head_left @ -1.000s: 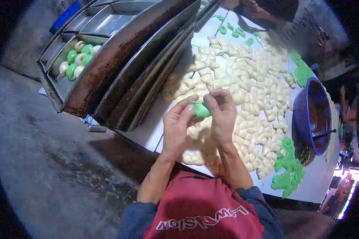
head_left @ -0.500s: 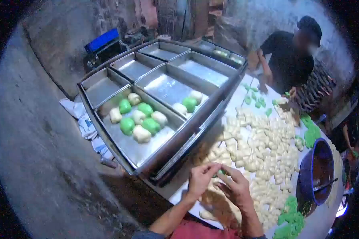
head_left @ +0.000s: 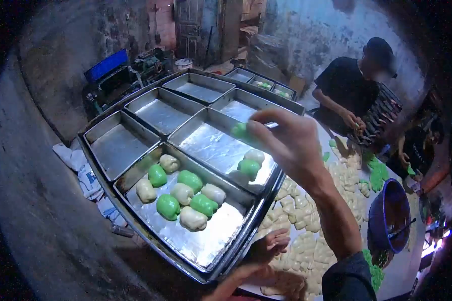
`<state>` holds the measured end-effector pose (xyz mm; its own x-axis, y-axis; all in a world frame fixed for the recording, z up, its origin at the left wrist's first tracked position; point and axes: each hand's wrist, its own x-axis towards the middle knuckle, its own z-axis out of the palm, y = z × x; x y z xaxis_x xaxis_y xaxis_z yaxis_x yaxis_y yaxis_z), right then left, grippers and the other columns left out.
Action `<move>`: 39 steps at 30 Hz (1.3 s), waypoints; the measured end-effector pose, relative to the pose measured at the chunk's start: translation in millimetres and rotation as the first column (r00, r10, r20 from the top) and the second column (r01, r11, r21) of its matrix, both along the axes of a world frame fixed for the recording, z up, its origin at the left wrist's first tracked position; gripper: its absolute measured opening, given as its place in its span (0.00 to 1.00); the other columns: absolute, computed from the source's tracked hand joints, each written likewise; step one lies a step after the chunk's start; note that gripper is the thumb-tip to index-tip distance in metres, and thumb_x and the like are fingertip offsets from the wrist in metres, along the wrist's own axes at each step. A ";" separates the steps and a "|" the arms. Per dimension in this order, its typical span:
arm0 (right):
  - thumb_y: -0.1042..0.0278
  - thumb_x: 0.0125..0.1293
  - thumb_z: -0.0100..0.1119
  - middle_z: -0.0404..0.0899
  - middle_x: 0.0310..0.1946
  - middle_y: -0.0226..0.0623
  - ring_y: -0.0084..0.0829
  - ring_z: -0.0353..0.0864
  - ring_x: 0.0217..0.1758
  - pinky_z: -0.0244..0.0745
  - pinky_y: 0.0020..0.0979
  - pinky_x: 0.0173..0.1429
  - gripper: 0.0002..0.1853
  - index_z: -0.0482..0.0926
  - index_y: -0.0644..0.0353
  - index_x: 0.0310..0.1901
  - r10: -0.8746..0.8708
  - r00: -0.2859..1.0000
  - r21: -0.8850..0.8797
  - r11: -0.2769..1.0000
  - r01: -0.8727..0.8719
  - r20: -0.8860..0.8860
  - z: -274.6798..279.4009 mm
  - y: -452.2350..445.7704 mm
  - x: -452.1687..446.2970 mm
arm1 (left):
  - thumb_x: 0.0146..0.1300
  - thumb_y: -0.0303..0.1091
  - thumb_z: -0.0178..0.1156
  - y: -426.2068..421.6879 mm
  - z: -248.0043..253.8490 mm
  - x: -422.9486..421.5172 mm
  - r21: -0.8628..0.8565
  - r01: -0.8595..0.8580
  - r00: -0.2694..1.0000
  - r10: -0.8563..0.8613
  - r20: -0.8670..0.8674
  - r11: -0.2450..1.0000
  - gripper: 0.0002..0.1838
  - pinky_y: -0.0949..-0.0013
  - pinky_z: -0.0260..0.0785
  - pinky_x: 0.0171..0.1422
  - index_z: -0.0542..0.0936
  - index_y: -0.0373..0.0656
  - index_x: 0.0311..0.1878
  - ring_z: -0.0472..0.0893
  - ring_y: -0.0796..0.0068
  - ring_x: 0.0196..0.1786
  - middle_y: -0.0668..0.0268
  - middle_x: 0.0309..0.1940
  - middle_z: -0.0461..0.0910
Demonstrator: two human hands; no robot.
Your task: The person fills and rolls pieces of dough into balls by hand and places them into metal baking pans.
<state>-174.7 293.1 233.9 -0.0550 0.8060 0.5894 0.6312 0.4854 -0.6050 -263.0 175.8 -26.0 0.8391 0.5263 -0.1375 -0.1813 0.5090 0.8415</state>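
Note:
My right hand (head_left: 291,145) is raised over a metal pan (head_left: 206,143), its fingers pinching a green dough piece (head_left: 240,131). Beneath it, a green dough ball (head_left: 248,169) and a pale one (head_left: 254,156) sit at that pan's right end. My left hand (head_left: 270,246) is low over the table's edge, fingers apart and holding nothing, beside pale dough pieces (head_left: 306,251). The nearer pan (head_left: 221,241) holds several green and pale balls (head_left: 182,193) in rows.
More metal pans (head_left: 120,143) stand on the same stack. A purple bowl (head_left: 379,215) with a dark tool rests on the table's right, near green dough (head_left: 376,173). A co-worker (head_left: 349,88) stands across the table; another person (head_left: 417,150) is at far right.
The view has turned up and left toward the pans. My hands have parted: the right has carried the green piece over a pan, and the left has let go and stayed low.

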 end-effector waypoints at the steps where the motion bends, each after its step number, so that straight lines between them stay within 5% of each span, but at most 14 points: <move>1: 0.67 0.64 0.60 0.83 0.32 0.47 0.39 0.84 0.32 0.78 0.33 0.38 0.09 0.81 0.63 0.40 0.062 0.994 -0.035 0.998 -0.059 0.090 -13.8 29.0 -0.4 | 0.68 0.49 0.57 -1.5 9.0 -4.6 0.081 -0.007 0.999 0.011 -0.053 0.997 0.30 0.71 0.73 0.51 0.64 0.45 0.68 0.80 0.71 0.46 0.61 0.54 0.78; 5: 0.55 0.60 0.61 0.83 0.34 0.48 0.47 0.83 0.38 0.76 0.42 0.45 0.16 0.81 0.58 0.44 0.217 0.750 -0.377 0.925 0.046 0.624 -30.7 67.1 -13.2 | 0.69 0.34 0.56 -8.0 11.3 -16.8 0.075 -0.039 0.990 0.049 -0.133 0.996 0.24 0.71 0.71 0.55 0.66 0.45 0.66 0.78 0.73 0.50 0.64 0.57 0.74; 15: 0.60 0.56 0.60 0.83 0.30 0.48 0.47 0.83 0.35 0.77 0.42 0.42 0.13 0.83 0.60 0.36 0.284 0.736 -0.401 0.916 -0.019 0.614 -19.4 53.9 -24.9 | 0.64 0.32 0.61 -5.4 -26.5 -15.8 -0.086 -0.017 0.989 0.005 -0.145 0.996 0.24 0.69 0.72 0.60 0.70 0.39 0.62 0.76 0.71 0.56 0.60 0.59 0.73; 17: 0.61 0.57 0.58 0.82 0.30 0.51 0.49 0.83 0.35 0.77 0.44 0.42 0.13 0.83 0.62 0.34 0.274 0.726 -0.398 0.917 -0.001 0.630 -21.5 50.2 -31.4 | 0.64 0.31 0.60 -4.4 -33.3 -10.8 0.406 0.054 0.962 0.061 -0.265 0.912 0.14 0.68 0.72 0.60 0.79 0.41 0.53 0.78 0.68 0.54 0.59 0.59 0.73; 18: 0.62 0.57 0.56 0.82 0.30 0.53 0.50 0.83 0.35 0.78 0.45 0.42 0.13 0.83 0.64 0.33 0.266 0.777 -0.384 0.923 -0.034 0.570 -23.5 47.0 -29.0 | 0.65 0.31 0.59 -8.0 -4.0 -16.2 0.101 -0.036 0.979 0.055 -0.195 0.994 0.14 0.68 0.74 0.58 0.79 0.40 0.52 0.78 0.69 0.54 0.59 0.59 0.73; 19: 0.66 0.54 0.55 0.82 0.30 0.54 0.51 0.83 0.36 0.78 0.45 0.42 0.12 0.83 0.65 0.32 0.238 0.706 -0.307 0.951 -0.031 0.667 -22.6 41.9 -27.6 | 0.66 0.32 0.58 -7.0 -50.1 -16.1 0.806 -0.015 0.977 0.179 -0.114 0.591 0.16 0.69 0.76 0.55 0.77 0.37 0.54 0.78 0.71 0.55 0.59 0.57 0.75; 21: 0.64 0.53 0.56 0.82 0.31 0.51 0.49 0.84 0.35 0.79 0.46 0.37 0.12 0.84 0.64 0.31 0.243 0.718 -0.194 0.969 -0.152 0.653 -38.5 46.2 -15.3 | 0.66 0.40 0.59 -10.9 -5.7 -15.2 0.071 -0.038 0.954 0.057 -0.295 0.997 0.18 0.72 0.73 0.52 0.77 0.39 0.54 0.82 0.74 0.45 0.61 0.51 0.81; 22: 0.64 0.54 0.55 0.83 0.31 0.49 0.48 0.84 0.35 0.79 0.45 0.33 0.13 0.84 0.64 0.31 0.189 0.731 0.031 0.960 -0.277 0.656 -55.1 53.3 -9.0 | 0.65 0.42 0.59 -14.1 -2.3 -16.6 0.133 -0.046 0.955 0.083 -0.284 0.990 0.23 0.71 0.74 0.49 0.73 0.38 0.58 0.82 0.74 0.44 0.59 0.48 0.81; 23: 0.57 0.56 0.56 0.82 0.28 0.40 0.41 0.84 0.36 0.78 0.45 0.36 0.13 0.82 0.55 0.36 0.129 0.834 0.043 0.983 -0.180 0.537 -57.6 57.1 -12.6 | 0.65 0.44 0.59 -17.7 1.1 -17.5 0.195 -0.056 0.956 0.109 -0.273 0.979 0.28 0.70 0.74 0.47 0.68 0.36 0.63 0.82 0.73 0.44 0.57 0.46 0.81; 24: 0.56 0.54 0.57 0.77 0.24 0.37 0.39 0.81 0.35 0.73 0.45 0.41 0.11 0.79 0.52 0.35 -0.044 0.977 0.672 0.732 -0.112 0.211 -91.3 68.7 -5.4 | 0.66 0.41 0.58 -19.7 -2.4 -16.2 0.233 -0.079 0.951 0.143 -0.272 0.969 0.26 0.69 0.75 0.47 0.68 0.36 0.62 0.81 0.72 0.45 0.58 0.47 0.80; 28: 0.56 0.55 0.57 0.73 0.24 0.34 0.37 0.78 0.32 0.70 0.45 0.39 0.09 0.76 0.51 0.31 -0.278 0.954 0.400 0.891 0.214 0.108 -94.5 -69.4 48.8 | 0.67 0.31 0.56 -26.0 -52.5 -35.0 0.342 -0.265 0.955 0.295 -0.040 0.902 0.19 0.65 0.78 0.48 0.68 0.40 0.60 0.78 0.66 0.52 0.58 0.54 0.73; 32: 0.62 0.61 0.59 0.77 0.29 0.37 0.38 0.79 0.30 0.72 0.40 0.32 0.08 0.79 0.57 0.34 -0.477 0.872 0.218 0.845 0.489 -0.106 -171.1 -243.4 115.6 | 0.67 0.31 0.58 -44.2 3.0 23.8 0.238 0.104 0.923 -0.005 -0.384 0.966 0.17 0.76 0.72 0.40 0.74 0.35 0.56 0.80 0.77 0.36 0.62 0.44 0.81; 35: 0.67 0.64 0.61 0.83 0.36 0.42 0.34 0.84 0.39 0.77 0.29 0.42 0.11 0.82 0.63 0.44 -0.870 0.450 -0.455 0.489 0.744 -0.201 -235.7 -389.0 138.9 | 0.69 0.35 0.57 -74.7 10.1 59.0 0.246 0.287 0.870 -0.144 -0.472 0.926 0.21 0.77 0.72 0.38 0.71 0.36 0.62 0.80 0.80 0.35 0.62 0.42 0.82; 39: 0.65 0.62 0.64 0.84 0.33 0.38 0.23 0.82 0.31 0.76 0.28 0.36 0.14 0.80 0.63 0.45 -0.975 -0.164 -0.527 -0.218 0.822 0.147 -277.0 -521.0 143.5 | 0.68 0.33 0.58 -119.1 12.6 109.2 0.194 0.433 0.817 -0.292 -0.497 0.880 0.21 0.79 0.71 0.38 0.70 0.36 0.62 0.79 0.81 0.34 0.62 0.41 0.82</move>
